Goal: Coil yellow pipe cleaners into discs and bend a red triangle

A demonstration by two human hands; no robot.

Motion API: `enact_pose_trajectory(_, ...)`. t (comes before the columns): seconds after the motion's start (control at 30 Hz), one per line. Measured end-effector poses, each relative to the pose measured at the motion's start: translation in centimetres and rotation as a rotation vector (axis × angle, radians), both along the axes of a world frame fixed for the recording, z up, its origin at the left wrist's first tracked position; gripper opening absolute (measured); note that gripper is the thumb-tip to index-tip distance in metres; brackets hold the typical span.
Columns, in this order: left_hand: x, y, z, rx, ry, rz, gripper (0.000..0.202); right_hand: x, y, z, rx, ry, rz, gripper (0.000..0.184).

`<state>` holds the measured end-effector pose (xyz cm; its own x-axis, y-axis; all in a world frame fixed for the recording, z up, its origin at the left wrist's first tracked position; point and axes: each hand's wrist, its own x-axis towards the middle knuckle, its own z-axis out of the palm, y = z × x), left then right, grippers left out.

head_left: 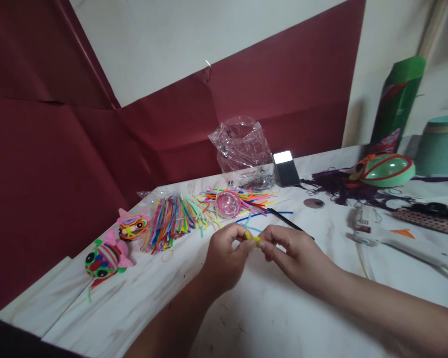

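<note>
Below frame centre, the left hand and right hand are pinching a yellow strip, apparently pipe cleaner; a glue gun is lying at right.

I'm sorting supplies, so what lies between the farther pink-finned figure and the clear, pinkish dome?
In the head view, colourful pipe cleaners, mostly bundled and partly covered by clear plastic, lie between the pink-finned figure and the dome.
</note>
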<state>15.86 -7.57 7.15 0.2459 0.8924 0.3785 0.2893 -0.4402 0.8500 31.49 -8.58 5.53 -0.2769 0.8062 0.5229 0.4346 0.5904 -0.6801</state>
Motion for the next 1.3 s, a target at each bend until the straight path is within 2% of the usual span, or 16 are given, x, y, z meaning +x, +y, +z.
enact_pose_trajectory(0.2,-1.1,1.0,0.4,-0.384,-0.124,-0.241,0.011,0.0,-0.6,0.5,-0.019,-0.069,0.030,0.021)
enact_pose_trajectory(0.27,-1.1,1.2,0.2,-0.411,-0.212,-0.247,0.013,0.0,-0.6,0.6,-0.058,-0.055,0.028,0.022)
enact_pose_trajectory(0.43,0.6,0.8,-1.0,-0.485,-0.536,-0.158,0.017,-0.1,0.1,0.3,-0.189,0.108,0.032,0.023)
enact_pose_trajectory(0.5,1.4,0.4,-1.4,-0.414,-0.558,-0.073,0.017,-0.2,0.4,0.1,-0.224,0.165,0.027,0.025)
enact_pose_trajectory(0.6,1.9,-0.2,-1.6,-0.236,-0.461,0.062,0.015,-0.3,0.5,-0.2,-0.253,0.193,0.013,0.026)
enact_pose_trajectory(0.67,1.8,-0.4,-1.5,-0.177,-0.386,0.108,0.016,-0.4,0.3,-0.3,-0.250,0.187,-0.004,0.027)
enact_pose_trajectory(0.77,1.2,-0.2,-1.2,-0.145,-0.266,0.066,0.013,-0.3,0.1,0.0,-0.230,0.154,-0.014,0.027)
enact_pose_trajectory(0.9,0.2,0.4,-1.0,-0.012,-0.042,0.013,0.006,0.4,0.4,0.9,-0.182,0.012,0.079,0.025)
enact_pose_trajectory(1.03,0.0,0.5,-1.0,0.115,0.142,-0.028,0.007,1.2,0.8,1.6,-0.043,-0.076,0.104,0.018)
enact_pose_trajectory(1.17,0.4,0.1,-1.0,0.142,0.233,-0.059,0.009,1.4,0.9,1.6,0.089,-0.127,0.112,0.014)
enact_pose_trajectory(1.23,0.5,0.0,-0.9,0.139,0.214,-0.042,0.010,1.4,0.8,1.5,0.075,-0.128,0.092,0.014)
enact_pose_trajectory(1.3,0.3,0.0,-0.9,0.149,0.163,-0.028,0.011,1.3,0.9,1.5,-0.056,-0.038,0.102,0.016)
